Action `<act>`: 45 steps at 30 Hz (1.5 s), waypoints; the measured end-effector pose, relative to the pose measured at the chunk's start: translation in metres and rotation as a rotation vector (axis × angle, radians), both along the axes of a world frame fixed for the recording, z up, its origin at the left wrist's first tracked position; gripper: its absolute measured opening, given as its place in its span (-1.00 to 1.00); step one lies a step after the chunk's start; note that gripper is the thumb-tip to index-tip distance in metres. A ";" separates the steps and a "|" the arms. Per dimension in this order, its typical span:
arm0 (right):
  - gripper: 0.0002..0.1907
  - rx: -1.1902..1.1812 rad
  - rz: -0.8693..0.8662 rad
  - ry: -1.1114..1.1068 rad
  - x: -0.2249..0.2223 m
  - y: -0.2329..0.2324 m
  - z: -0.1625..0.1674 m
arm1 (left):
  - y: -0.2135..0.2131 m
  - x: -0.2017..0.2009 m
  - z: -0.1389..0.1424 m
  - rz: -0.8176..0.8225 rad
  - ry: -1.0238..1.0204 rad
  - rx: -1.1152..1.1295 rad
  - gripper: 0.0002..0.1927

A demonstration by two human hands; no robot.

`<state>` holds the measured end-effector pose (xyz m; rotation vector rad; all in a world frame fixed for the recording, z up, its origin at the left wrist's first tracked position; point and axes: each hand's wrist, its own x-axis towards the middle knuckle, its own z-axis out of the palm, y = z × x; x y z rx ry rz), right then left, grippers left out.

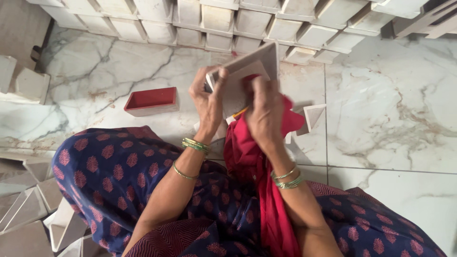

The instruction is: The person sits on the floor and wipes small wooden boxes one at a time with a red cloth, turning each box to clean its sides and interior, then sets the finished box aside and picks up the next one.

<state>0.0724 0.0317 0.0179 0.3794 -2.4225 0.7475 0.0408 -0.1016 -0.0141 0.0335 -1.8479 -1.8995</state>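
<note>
Left hand is clamped on the edge of a pale square box at frame centre, steadying it. Right hand is pressed against its face with a red cloth, evidently for wiping.

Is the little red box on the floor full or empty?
Empty. The red box sits open-side up on the marble floor, and only its bare red bottom shows inside; nothing lies in it.

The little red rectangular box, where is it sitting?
In the head view, the little red rectangular box sits on the white marble floor, beyond the person's knee and on the far side of the left hand.
</note>
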 end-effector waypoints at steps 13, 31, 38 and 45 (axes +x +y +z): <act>-0.71 0.002 0.060 0.020 -0.019 0.012 -0.008 | 0.008 0.006 0.001 -0.058 0.047 0.011 -0.75; -0.66 0.088 0.040 0.301 0.005 -0.001 -0.009 | -0.043 -0.014 0.022 -0.698 0.207 0.303 0.08; -0.59 -0.159 0.258 0.040 0.012 -0.014 0.002 | -0.011 -0.008 0.000 -0.551 0.083 0.371 0.14; -0.66 -0.073 0.144 0.040 0.006 0.027 0.023 | -0.021 -0.013 -0.010 -0.533 0.100 0.327 0.25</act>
